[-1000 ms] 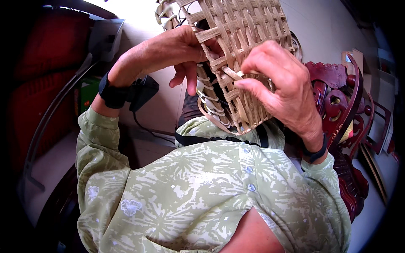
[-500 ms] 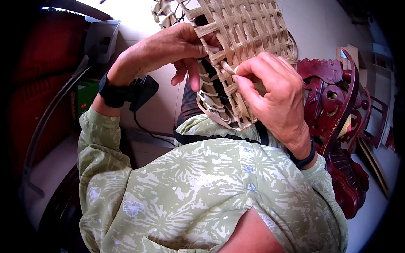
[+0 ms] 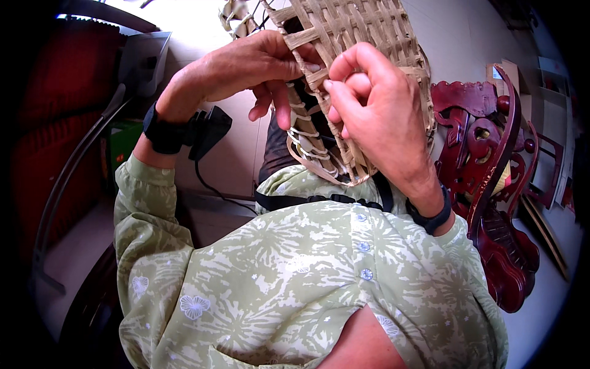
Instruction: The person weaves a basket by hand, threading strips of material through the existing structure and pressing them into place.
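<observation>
A tan basket (image 3: 369, 43), loosely woven from flat plant-fibre strips, is tilted in front of my lap, its wrapped rim facing me. My left hand (image 3: 270, 64) grips the rim from the left; the thumb lies near the edge, and the other fingers bend below, partly hidden. At the same rim, my right hand (image 3: 384, 107) is closed in a pinch, thumb and forefinger together on a thin strip that their tips mostly cover. Pale lacing (image 3: 307, 147) runs along the opening's lower side, close to my waist.
Carved dark-red wooden furniture (image 3: 485, 154) stands at the right, with cardboard boxes (image 3: 507, 77) behind it. On the left are a dark-red seat-like surface (image 3: 67, 92), a grey curved frame (image 3: 67, 166) and a green box (image 3: 123, 141). A black cable (image 3: 212, 190) hangs from my left wrist device.
My right hand has moved up and left along the rim, its fingers curling tighter in the pinch. My left hand keeps its hold, and the basket has barely shifted.
</observation>
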`<action>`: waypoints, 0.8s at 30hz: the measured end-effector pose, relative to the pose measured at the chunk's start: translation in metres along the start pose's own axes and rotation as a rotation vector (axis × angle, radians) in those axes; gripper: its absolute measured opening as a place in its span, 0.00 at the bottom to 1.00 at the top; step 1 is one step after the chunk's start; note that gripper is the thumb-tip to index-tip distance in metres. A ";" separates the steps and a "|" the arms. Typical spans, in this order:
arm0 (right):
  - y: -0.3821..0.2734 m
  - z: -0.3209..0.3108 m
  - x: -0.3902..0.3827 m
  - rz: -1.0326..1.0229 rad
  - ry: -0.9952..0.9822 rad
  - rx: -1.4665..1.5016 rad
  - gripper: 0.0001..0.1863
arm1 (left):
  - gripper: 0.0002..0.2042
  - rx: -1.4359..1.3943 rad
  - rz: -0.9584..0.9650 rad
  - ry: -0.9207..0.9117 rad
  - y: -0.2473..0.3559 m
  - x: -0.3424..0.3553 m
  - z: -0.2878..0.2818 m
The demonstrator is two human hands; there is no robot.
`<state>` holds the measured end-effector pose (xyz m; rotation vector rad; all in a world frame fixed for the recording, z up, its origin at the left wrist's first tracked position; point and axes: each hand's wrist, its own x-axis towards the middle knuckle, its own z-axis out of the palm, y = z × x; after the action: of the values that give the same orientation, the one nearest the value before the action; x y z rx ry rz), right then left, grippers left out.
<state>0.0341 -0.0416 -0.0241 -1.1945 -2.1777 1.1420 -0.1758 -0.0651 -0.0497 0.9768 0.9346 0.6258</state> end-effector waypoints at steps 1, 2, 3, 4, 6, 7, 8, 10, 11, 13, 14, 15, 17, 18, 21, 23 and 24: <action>-0.002 -0.002 0.002 0.007 -0.009 0.009 0.04 | 0.12 0.013 0.009 -0.013 0.001 0.000 -0.001; -0.002 0.000 0.001 0.013 -0.017 0.015 0.05 | 0.12 0.029 -0.016 -0.013 0.002 0.000 -0.001; -0.004 -0.003 0.000 0.039 -0.040 0.044 0.06 | 0.12 0.047 -0.035 -0.011 0.002 0.000 0.000; -0.005 -0.006 -0.001 0.065 -0.064 0.073 0.06 | 0.12 0.064 -0.055 -0.008 0.002 0.001 0.000; -0.012 -0.018 -0.008 0.017 -0.015 -0.153 0.06 | 0.12 0.012 0.017 0.112 -0.008 0.000 0.007; -0.013 -0.023 -0.009 -0.009 0.009 -0.266 0.05 | 0.12 -0.030 0.017 0.164 -0.007 -0.001 0.012; -0.010 -0.024 -0.006 -0.160 0.076 -0.296 0.05 | 0.13 -0.014 0.024 0.192 -0.012 0.001 0.011; 0.000 -0.026 0.007 -0.455 0.226 -0.354 0.05 | 0.12 -0.112 0.050 0.185 -0.005 0.001 0.013; -0.002 -0.028 0.013 -0.437 0.169 -0.319 0.06 | 0.12 -0.146 0.032 0.182 -0.004 0.000 0.016; -0.002 -0.020 0.025 -0.427 0.099 -0.225 0.06 | 0.12 -0.214 -0.006 0.182 -0.002 -0.004 0.020; -0.002 -0.017 0.029 -0.422 0.063 -0.178 0.07 | 0.13 -0.226 -0.018 0.186 -0.009 -0.003 0.019; -0.003 -0.016 0.031 -0.403 0.014 -0.220 0.08 | 0.13 -0.307 0.044 0.181 -0.011 -0.003 0.022; -0.001 -0.016 0.032 -0.413 -0.010 -0.326 0.09 | 0.13 -0.406 0.122 0.195 -0.014 -0.003 0.024; -0.001 -0.017 0.032 -0.416 -0.019 -0.379 0.10 | 0.12 -0.423 0.137 0.213 -0.015 -0.003 0.024; -0.011 -0.020 0.033 -0.387 -0.095 -0.498 0.08 | 0.11 -0.426 0.169 0.234 -0.016 -0.009 0.022; -0.012 -0.024 0.037 -0.342 -0.140 -0.509 0.08 | 0.09 -0.368 0.153 0.227 -0.015 -0.014 0.015; -0.011 -0.025 0.041 -0.237 -0.215 -0.344 0.08 | 0.08 -0.335 0.157 0.255 -0.014 -0.015 0.016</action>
<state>0.0225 0.0006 -0.0024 -0.9391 -2.6777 0.8536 -0.1678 -0.0897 -0.0528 0.6831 0.9426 1.0225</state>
